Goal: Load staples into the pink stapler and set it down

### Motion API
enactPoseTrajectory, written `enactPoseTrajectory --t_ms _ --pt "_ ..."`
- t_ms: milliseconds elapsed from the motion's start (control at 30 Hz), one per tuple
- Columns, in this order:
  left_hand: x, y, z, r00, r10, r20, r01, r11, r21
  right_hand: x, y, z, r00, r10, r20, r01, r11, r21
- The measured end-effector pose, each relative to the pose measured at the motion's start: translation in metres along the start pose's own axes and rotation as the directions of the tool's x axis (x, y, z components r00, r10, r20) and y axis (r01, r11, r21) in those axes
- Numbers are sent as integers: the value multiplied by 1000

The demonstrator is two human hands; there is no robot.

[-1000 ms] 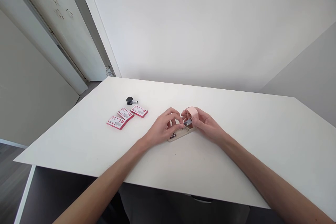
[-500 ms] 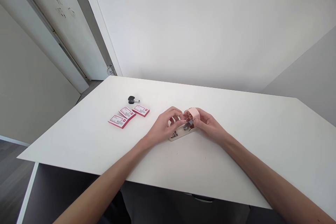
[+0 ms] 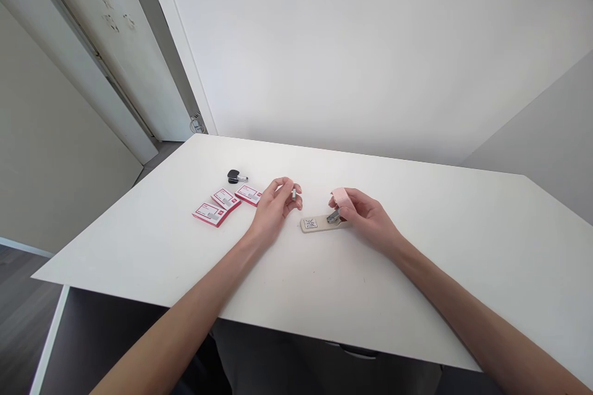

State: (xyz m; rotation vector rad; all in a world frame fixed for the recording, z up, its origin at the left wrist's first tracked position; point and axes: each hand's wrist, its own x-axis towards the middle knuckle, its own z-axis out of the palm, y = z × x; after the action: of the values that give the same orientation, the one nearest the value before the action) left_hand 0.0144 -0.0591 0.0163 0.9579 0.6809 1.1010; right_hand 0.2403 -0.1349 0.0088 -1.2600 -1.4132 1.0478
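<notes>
A stapler lies on the white desk with its pink top (image 3: 341,197) raised. Its metal front part (image 3: 333,216) shows above a long beige base (image 3: 322,224), which has a patterned label at the left end. My right hand (image 3: 370,216) is closed round the stapler's right end, thumb on the near side, and hides its hinge end. Left of the stapler and clear of it, my left hand (image 3: 271,210) pinches a small grey metal piece (image 3: 294,194) that looks like a short strip of staples.
Several red-and-white small boxes (image 3: 209,213) lie behind and left of my left hand, which partly covers one of them. Beyond them is a black staple remover (image 3: 234,176) with a metal end. The desk (image 3: 417,296) meets a white wall (image 3: 361,49) at the back.
My left hand has drawn away from the stapler to the left, and the grey piece now shows in its fingers. The base's left end has turned slightly away from me, its label uncovered.
</notes>
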Motion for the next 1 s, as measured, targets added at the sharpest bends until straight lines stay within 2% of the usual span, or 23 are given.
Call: enactPoseTrajectory --t_ms 100,167,433,667,800,1000 --pt "1 4 -1 995 -47 -88 34 989 -146 0 0 2 996 3 -87 -10 997 -81" --pt "1 6 -2 989 -81 -121 61 985 -162 0 0 2 992 -8 -125 -10 989 -146" --pt "-8 6 1 996 -85 -24 85 996 10 2 6 3 979 -106 -176 44 944 -326" --pt "-13 5 5 998 -65 -5 65 998 11 9 23 16 955 -251 -160 127 831 -542" --pt "-15 2 4 999 -48 15 48 999 3 30 28 31 941 -320 -106 216 814 -539" --pt "-12 1 -2 999 -49 11 49 996 -79 92 19 80 965 -254 -62 218 911 -349"
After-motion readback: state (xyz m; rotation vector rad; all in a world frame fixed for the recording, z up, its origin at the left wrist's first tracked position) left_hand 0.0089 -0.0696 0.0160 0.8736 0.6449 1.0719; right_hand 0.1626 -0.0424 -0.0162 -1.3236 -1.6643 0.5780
